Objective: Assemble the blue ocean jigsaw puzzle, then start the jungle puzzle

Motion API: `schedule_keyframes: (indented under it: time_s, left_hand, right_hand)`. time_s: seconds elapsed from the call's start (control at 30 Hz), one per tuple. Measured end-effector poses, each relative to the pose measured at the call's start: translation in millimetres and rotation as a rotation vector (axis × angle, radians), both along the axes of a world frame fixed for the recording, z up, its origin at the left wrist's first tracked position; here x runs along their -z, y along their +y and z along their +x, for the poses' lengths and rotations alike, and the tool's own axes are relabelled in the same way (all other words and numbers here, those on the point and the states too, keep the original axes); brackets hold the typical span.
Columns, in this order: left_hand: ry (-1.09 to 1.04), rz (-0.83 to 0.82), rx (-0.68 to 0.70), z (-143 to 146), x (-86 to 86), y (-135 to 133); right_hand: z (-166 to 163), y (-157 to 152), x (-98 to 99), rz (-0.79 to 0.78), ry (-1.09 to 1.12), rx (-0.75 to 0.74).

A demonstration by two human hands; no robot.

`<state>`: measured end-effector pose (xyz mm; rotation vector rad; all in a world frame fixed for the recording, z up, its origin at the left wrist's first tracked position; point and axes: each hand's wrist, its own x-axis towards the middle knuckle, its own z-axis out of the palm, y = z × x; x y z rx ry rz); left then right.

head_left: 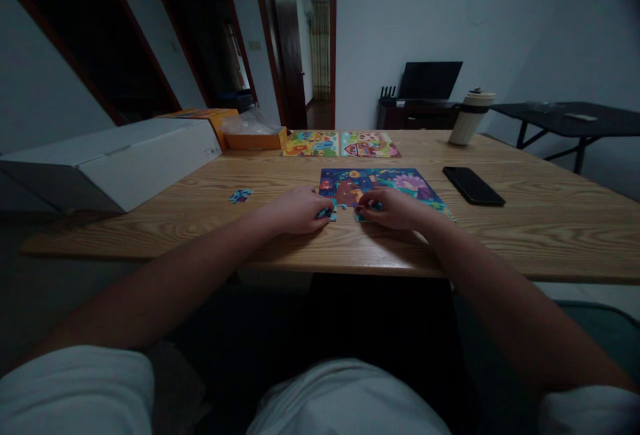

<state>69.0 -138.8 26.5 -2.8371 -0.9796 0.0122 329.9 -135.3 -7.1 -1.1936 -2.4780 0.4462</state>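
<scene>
A mostly assembled jigsaw puzzle point(360, 177) with a dark blue and purple picture lies flat before me, and a gap shows along its near edge. At the puzzle's lower left corner, my left hand point(301, 210) is closed with its fingertips on a teal puzzle piece point(333, 214). Right of the gap, my right hand point(393, 208) pinches another piece at the near edge; its fingers cover most of that piece. A few loose puzzle pieces point(241, 195) lie on the table to the left.
Two finished puzzles, one yellow point(313, 143) and one pink and green point(370, 144), lie farther back. A white box point(150, 155) and an orange tray point(255, 140) with clear plastic stand left. A phone point(473, 186) and a cup point(470, 118) are on the right of the wooden table point(280, 248).
</scene>
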Motion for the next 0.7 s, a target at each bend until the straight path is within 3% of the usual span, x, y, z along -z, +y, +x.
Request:
schedule_keyframes:
  time_s: [0.7]
  left_hand:
    - [-0.001, -0.001, 0.066, -12.5, 10.9, 8.1]
  right_hand:
    - [1.3, -0.5, -0.1, 0.047, -0.018, -0.005]
